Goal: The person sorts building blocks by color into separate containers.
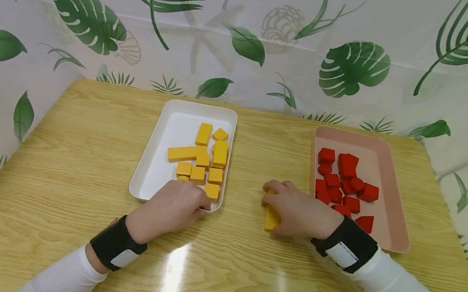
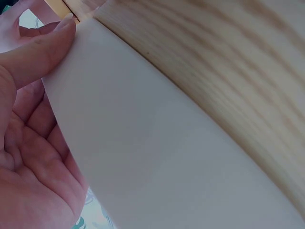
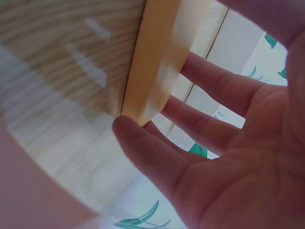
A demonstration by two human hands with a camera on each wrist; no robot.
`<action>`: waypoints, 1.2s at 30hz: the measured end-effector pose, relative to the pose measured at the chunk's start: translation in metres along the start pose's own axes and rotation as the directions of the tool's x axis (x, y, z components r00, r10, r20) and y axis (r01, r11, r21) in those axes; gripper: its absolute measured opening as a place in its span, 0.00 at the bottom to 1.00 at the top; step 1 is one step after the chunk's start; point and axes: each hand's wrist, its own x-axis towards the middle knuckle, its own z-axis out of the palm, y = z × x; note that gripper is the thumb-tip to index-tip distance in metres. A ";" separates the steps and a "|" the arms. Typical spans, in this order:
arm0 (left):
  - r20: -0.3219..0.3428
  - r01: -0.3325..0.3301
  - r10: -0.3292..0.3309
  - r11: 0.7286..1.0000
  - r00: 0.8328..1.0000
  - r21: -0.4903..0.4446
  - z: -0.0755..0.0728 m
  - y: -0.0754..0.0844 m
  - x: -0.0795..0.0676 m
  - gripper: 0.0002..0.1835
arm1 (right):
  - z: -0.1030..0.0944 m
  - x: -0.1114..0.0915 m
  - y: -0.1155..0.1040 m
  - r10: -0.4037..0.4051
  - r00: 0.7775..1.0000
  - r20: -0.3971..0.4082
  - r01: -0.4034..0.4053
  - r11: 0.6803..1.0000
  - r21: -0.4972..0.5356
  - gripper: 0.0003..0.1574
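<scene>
My left hand [image 1: 172, 209] is at the near rim of a white tray [image 1: 177, 127]. In the left wrist view the thumb [image 2: 45, 55] presses the outside of the tray wall [image 2: 143, 129] and the other fingers reach over the rim. Several yellow blocks [image 1: 198, 175] lie in that tray, mostly on its right side. Between the two trays, my right hand [image 1: 298, 211] holds a long yellow block [image 1: 271, 218] on the table. Fingertips touch the side and end of this block [image 3: 157, 62] in the right wrist view; the hand covers part of it in the head view.
A pink tray [image 1: 389, 226] with several red blocks [image 1: 348, 165] stands on the right, close beside my right hand. Both trays are on a wood-grain table [image 1: 220, 269]. A leaf-patterned cloth [image 1: 286, 65] hangs along the back and sides.
</scene>
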 end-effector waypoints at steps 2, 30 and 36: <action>-0.003 -0.001 0.001 1.000 1.000 0.004 0.000 -0.001 -0.001 0.18 | -0.003 0.005 -0.001 0.006 1.000 0.009 -0.006 1.000 -0.005 0.31; -0.110 -0.029 0.048 0.986 0.993 0.167 0.003 0.004 -0.003 0.16 | -0.054 0.164 -0.097 -0.307 0.948 -0.089 0.294 0.947 -0.130 0.37; -0.086 -0.014 0.041 0.958 0.995 0.287 0.002 0.009 -0.005 0.15 | -0.048 0.175 -0.102 -0.381 0.924 -0.034 0.381 0.925 -0.004 0.37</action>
